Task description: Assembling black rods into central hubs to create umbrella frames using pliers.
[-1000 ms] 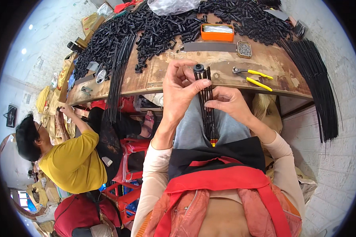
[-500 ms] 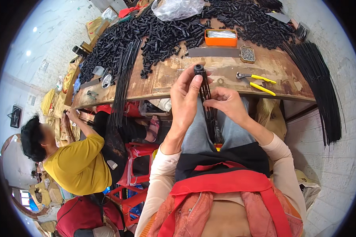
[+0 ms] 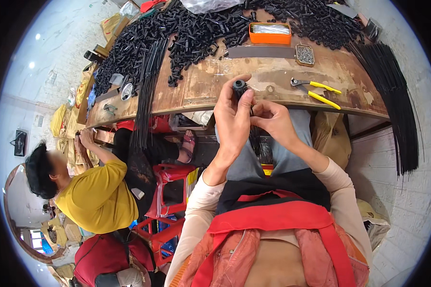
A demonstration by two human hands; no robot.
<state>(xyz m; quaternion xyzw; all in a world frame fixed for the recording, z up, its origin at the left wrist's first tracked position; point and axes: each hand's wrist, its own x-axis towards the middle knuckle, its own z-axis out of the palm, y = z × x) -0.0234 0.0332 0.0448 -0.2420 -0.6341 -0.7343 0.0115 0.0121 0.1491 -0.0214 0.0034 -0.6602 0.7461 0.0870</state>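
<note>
Over my lap, in front of the table's edge, my left hand (image 3: 232,117) is closed around the top of a black umbrella frame (image 3: 239,86). Its round plastic hub with a hole in the middle faces up between thumb and fingers. Thin dark ribs hang below it toward my knees, partly covered by my hands. My right hand (image 3: 273,122) pinches at the ribs just under the hub, thumb against fingertips. Exactly which rib it grips is hidden. Nearest on the table lie pliers (image 3: 316,92) with yellow handles, jaws apart.
The wooden table (image 3: 201,91) carries a heap of black plastic parts (image 3: 191,36), an orange box of thin pale wires (image 3: 270,40), a small tray of metal bits (image 3: 304,55) and rib bundles (image 3: 390,105). A co-worker in a yellow top (image 3: 98,193) sits at the left.
My left hand has turned and now covers more of the ribs below the hub. Both hands have drawn closer together. The whole view has shifted slightly.
</note>
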